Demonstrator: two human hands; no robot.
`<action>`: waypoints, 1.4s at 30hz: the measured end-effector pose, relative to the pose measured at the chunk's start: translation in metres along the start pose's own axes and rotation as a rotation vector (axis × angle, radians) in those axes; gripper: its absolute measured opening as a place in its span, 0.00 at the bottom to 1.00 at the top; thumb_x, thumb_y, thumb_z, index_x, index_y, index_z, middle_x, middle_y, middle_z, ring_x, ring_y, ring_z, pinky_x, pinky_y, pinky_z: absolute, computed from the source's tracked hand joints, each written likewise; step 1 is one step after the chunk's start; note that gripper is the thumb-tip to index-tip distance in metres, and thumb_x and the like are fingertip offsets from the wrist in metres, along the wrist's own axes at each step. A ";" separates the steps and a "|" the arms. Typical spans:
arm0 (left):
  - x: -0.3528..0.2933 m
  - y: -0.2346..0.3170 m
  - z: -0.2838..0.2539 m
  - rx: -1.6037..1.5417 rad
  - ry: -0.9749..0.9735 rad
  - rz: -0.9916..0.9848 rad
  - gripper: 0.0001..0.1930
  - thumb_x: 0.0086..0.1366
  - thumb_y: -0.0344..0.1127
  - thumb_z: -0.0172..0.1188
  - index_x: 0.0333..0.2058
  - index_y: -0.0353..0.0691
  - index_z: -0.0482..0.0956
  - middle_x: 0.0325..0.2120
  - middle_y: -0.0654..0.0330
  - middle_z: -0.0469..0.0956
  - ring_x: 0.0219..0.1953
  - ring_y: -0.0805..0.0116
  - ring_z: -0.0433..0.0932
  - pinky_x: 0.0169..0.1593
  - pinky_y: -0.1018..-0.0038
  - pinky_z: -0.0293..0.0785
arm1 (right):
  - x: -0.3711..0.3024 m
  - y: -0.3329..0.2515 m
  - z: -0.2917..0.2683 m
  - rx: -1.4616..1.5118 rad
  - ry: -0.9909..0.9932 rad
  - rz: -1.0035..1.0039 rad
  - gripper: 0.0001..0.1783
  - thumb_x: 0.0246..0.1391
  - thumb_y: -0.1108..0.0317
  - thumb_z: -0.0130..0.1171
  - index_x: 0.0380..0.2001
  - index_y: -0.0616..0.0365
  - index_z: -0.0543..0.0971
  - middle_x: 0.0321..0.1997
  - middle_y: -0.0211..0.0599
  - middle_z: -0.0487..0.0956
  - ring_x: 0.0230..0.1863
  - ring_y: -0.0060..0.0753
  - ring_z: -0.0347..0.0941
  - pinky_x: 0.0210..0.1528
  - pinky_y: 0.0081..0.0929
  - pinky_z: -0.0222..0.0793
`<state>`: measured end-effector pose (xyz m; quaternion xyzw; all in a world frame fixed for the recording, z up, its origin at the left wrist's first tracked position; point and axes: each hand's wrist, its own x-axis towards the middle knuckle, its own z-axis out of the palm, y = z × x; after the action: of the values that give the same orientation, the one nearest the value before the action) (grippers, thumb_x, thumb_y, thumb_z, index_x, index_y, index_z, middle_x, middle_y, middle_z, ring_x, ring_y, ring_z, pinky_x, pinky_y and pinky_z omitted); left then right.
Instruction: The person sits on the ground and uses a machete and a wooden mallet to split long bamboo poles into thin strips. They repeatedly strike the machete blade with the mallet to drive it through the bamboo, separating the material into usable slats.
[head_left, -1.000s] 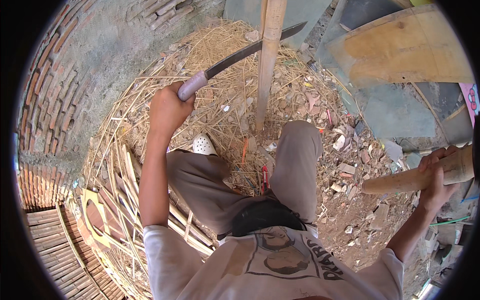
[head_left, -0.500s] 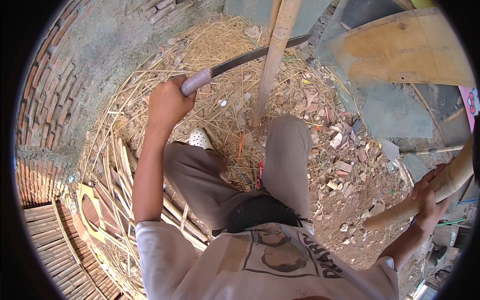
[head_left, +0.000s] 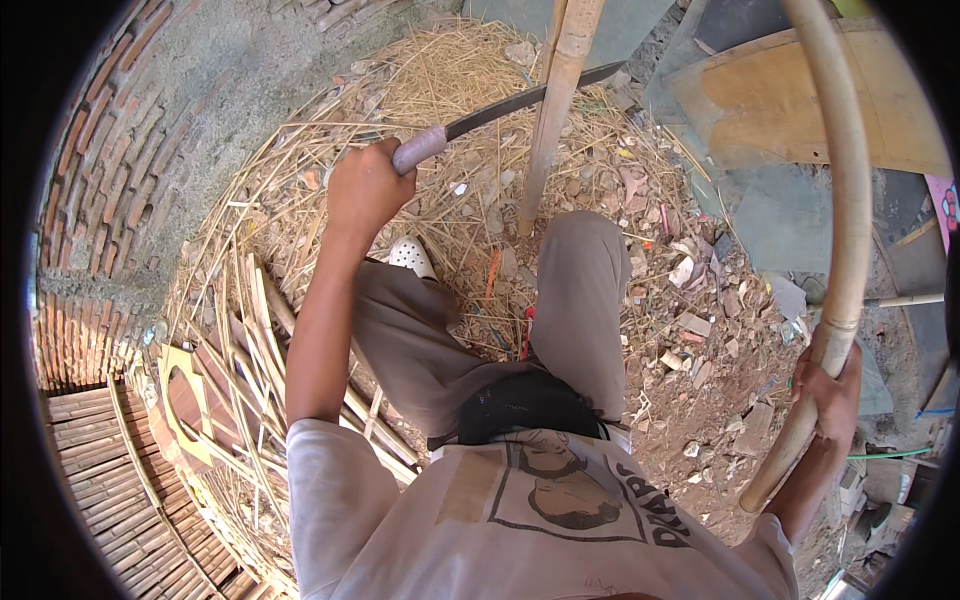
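Note:
My left hand (head_left: 370, 195) is wrapped round the pale, purplish handle of a machete (head_left: 495, 112). Its long dark blade points to the upper right, and a bamboo post (head_left: 557, 110) hides a short part of it; I cannot tell whether they touch. The post appears to have a lengthwise split near its top. At the right, my right hand (head_left: 828, 385) grips a long bamboo pole (head_left: 848, 220) near its lower end. That pole runs up past the top of the view and looks bent through the lens.
Straw (head_left: 440, 85) and rubble (head_left: 690, 330) cover the ground. Split bamboo strips (head_left: 265, 360) lie at the left, beside a brick wall (head_left: 110, 180) and a bamboo slat panel (head_left: 110, 470). Grey sheets (head_left: 785, 220) and a brownish board (head_left: 750, 100) lie at the far right.
The bamboo pole in my right hand has swung from slanting right to pointing toward the far side. My left hand and the machete have shifted slightly right.

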<state>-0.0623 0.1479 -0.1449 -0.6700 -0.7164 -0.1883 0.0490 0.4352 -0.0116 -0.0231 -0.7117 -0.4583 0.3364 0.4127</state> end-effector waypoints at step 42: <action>-0.024 -0.012 0.023 0.016 -0.069 -0.090 0.08 0.54 0.39 0.64 0.31 0.42 0.83 0.22 0.47 0.81 0.27 0.46 0.82 0.35 0.54 0.79 | 0.062 -0.034 -0.009 0.179 -0.079 -0.662 0.18 0.51 0.73 0.57 0.45 0.63 0.67 0.30 0.37 0.70 0.27 0.27 0.65 0.28 0.26 0.64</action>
<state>-0.0674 0.1329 -0.1763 -0.6427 -0.7486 -0.1614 0.0214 0.4519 0.0519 0.0054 -0.4720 -0.6486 0.2503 0.5421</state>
